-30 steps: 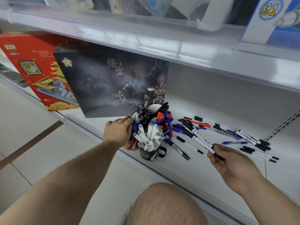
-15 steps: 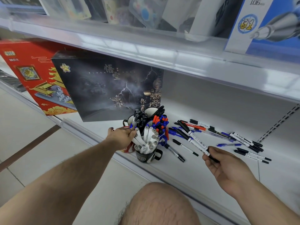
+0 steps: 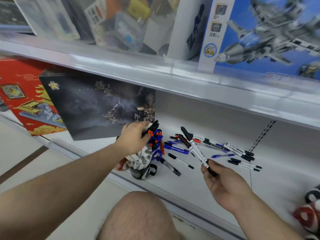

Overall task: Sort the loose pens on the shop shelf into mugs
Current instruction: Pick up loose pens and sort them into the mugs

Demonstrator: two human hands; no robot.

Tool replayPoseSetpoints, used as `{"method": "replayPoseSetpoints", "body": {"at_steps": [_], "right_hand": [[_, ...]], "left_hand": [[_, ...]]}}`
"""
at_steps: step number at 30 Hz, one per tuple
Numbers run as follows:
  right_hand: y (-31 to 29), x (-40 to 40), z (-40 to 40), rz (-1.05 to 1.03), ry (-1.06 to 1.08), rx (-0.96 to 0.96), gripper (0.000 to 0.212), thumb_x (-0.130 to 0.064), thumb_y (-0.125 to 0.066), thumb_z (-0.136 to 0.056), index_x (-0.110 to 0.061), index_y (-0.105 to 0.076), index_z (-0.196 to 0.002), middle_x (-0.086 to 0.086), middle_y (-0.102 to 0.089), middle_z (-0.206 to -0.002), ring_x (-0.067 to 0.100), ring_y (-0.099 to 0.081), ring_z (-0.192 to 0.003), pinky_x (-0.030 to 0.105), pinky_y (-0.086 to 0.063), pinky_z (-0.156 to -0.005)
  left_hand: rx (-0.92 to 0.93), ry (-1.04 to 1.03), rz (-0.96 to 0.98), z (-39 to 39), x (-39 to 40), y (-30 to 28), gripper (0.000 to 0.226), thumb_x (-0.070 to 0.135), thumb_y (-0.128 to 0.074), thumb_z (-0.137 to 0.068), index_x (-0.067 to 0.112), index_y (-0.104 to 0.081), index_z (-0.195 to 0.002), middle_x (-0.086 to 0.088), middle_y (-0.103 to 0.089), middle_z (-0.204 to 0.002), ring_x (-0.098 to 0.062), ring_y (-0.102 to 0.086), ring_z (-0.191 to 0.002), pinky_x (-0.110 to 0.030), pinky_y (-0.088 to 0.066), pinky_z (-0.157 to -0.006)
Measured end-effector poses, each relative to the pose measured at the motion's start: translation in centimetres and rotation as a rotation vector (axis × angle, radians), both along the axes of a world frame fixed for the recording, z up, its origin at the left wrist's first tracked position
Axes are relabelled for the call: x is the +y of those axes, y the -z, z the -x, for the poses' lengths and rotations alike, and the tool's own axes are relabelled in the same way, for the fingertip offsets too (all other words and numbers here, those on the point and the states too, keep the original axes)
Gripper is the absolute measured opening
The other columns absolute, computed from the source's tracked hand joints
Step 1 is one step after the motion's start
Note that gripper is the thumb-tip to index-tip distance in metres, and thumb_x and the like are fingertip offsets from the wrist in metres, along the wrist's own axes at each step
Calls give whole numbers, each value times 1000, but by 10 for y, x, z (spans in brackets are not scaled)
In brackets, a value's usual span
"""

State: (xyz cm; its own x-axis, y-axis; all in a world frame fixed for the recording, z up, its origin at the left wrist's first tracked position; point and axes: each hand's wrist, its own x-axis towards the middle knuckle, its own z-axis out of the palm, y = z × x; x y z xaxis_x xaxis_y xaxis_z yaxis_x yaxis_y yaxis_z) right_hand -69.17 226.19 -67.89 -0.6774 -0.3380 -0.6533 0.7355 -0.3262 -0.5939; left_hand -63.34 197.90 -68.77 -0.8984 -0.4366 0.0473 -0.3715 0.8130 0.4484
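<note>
Since a second earlier my left hand (image 3: 134, 138) had climbed from the mugs' (image 3: 141, 171) side onto their pen tops, fingers loosely spread, holding nothing I could see, while my right hand (image 3: 223, 183) pinched two markers (image 3: 194, 148) right of them, loose pens (image 3: 240, 151) waiting beyond.

Black-and-white mug (image 3: 141, 172); black, blue, red pens (image 3: 176, 149); red box (image 3: 19, 94).

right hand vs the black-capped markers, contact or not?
Touching. The head view shows the right hand pinching the lower ends of two black-capped markers between thumb and fingers, their capped tips raised above the shelf.
</note>
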Motion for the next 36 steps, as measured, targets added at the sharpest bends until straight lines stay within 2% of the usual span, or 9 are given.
{"method": "replayPoseSetpoints", "body": {"at_steps": [2,5,8,13,15,19,25,29,36], "right_hand": [[-8,5,-6,76,18,-58,10,-3,-58,-96,1,-64,-89,12,-65,-72,15,-67,-56,18,-54,-48],[-14,10,-18,143,18,-88,11,-4,-58,-96,3,-64,-92,12,-66,-72,16,-66,-64,18,-54,-47],[-16,18,-27,172,18,-32,12,-2,-55,-98,5,-65,-96,13,-70,-74,19,-67,-71,21,-57,-52],[-15,44,-36,42,-78,158,6,4,-56,-95,2,-59,-100,18,-71,-83,24,-72,-69,31,-59,-64],[-18,54,-37,-126,-157,275,5,4,-61,-92,-1,-63,-94,17,-72,-89,26,-71,-78,34,-56,-72],[-34,76,-21,-553,-107,588,21,-3,-66,-87,-16,-67,-102,3,-69,-91,16,-60,-73,28,-46,-66],[-41,95,-6,-593,-227,838,24,-26,-59,-96,-27,-57,-120,-5,-66,-95,8,-62,-57,25,-49,-58],[-28,111,9,-641,-230,779,17,-10,-53,-96,-11,-69,-90,7,-68,-82,13,-61,-58,24,-52,-58],[-30,190,75,-756,71,650,21,4,-57,-92,2,-70,-75,10,-65,-67,22,-62,-56,45,-58,-75]], "left_hand": [[-79,138,-355,13,50,-36,43,33,-51,-98,21,-50,-140,2,-59,-136,-14,-54,-122,-26,-39,-104],[-246,241,-810,20,123,-55,40,47,-55,-95,20,-58,-125,4,-64,-122,-14,-59,-115,-34,-41,-106],[-97,127,-1094,25,166,-51,16,24,-62,-95,11,-62,-105,-10,-68,-112,-22,-60,-103,-41,-42,-104],[-16,70,-1444,21,184,-63,17,9,-47,-103,3,-57,-115,-11,-72,-105,-27,-69,-96,-36,-57,-81],[-43,105,-1362,19,189,-64,12,10,-48,-102,6,-57,-107,-9,-73,-95,-23,-71,-89,-34,-57,-78],[-217,315,-790,19,196,-57,8,16,-44,-103,11,-51,-104,2,-73,-85,-7,-70,-76,-30,-50,-78],[-443,562,-319,33,223,-48,7,15,-42,-99,16,-48,-102,2,-69,-92,-9,-64,-79,-25,-50,-68],[-486,679,99,58,245,-38,10,16,-43,-97,17,-48,-106,-2,-64,-103,-19,-62,-92,-36,-54,-79],[-242,764,106,112,305,-24,35,32,-51,-97,16,-46,-128,-6,-52,-126,-25,-55,-107,-38,-48,-89]]}}
